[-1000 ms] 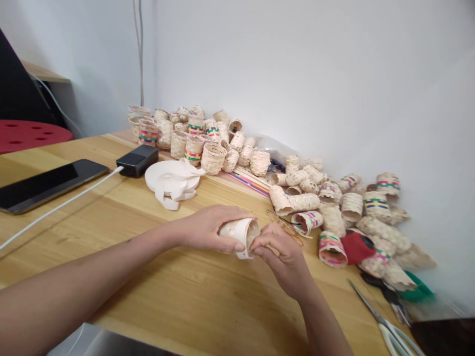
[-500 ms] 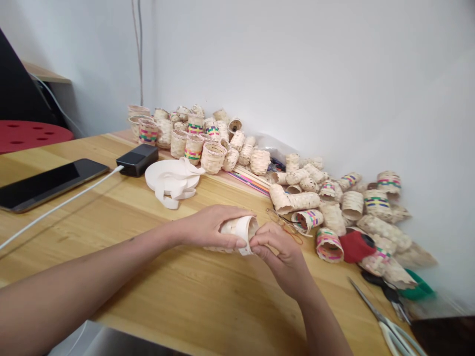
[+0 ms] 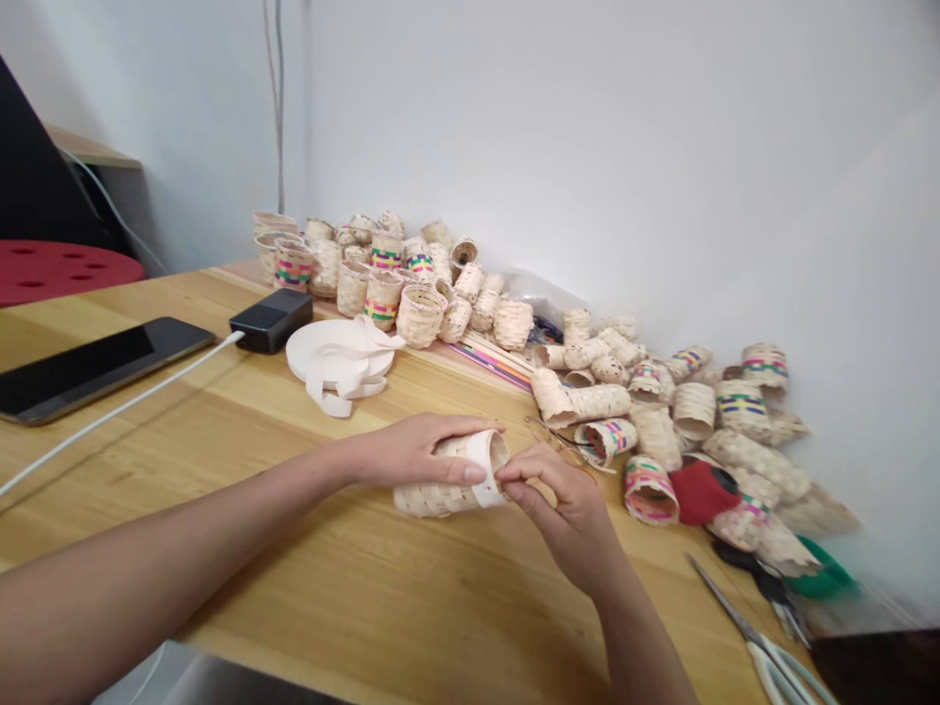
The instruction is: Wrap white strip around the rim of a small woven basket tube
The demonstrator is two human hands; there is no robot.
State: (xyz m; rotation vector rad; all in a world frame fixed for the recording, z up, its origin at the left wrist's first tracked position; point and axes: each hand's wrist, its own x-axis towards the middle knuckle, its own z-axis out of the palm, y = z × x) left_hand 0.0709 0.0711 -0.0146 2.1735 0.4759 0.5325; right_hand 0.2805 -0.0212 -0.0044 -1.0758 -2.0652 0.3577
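Observation:
My left hand (image 3: 415, 451) grips a small woven straw basket (image 3: 439, 498) that lies on its side on the wooden table (image 3: 294, 548), its mouth turned to the right. A white ribbon band (image 3: 488, 468) wraps the rim of the basket. My right hand (image 3: 569, 509) pinches that band at the rim with thumb and fingertips. Both hands are closed on the piece.
A heap of similar woven baskets (image 3: 573, 392), some with coloured stripes, runs along the wall. A roll of white ribbon (image 3: 339, 355), a black charger (image 3: 271, 318) with white cable and a tablet (image 3: 88, 365) lie at the left. Scissors (image 3: 764, 641) lie at the lower right.
The basket has turned and settled lower onto the table, showing more of its woven side. My right hand's fingers shifted slightly along the ribbon at the rim.

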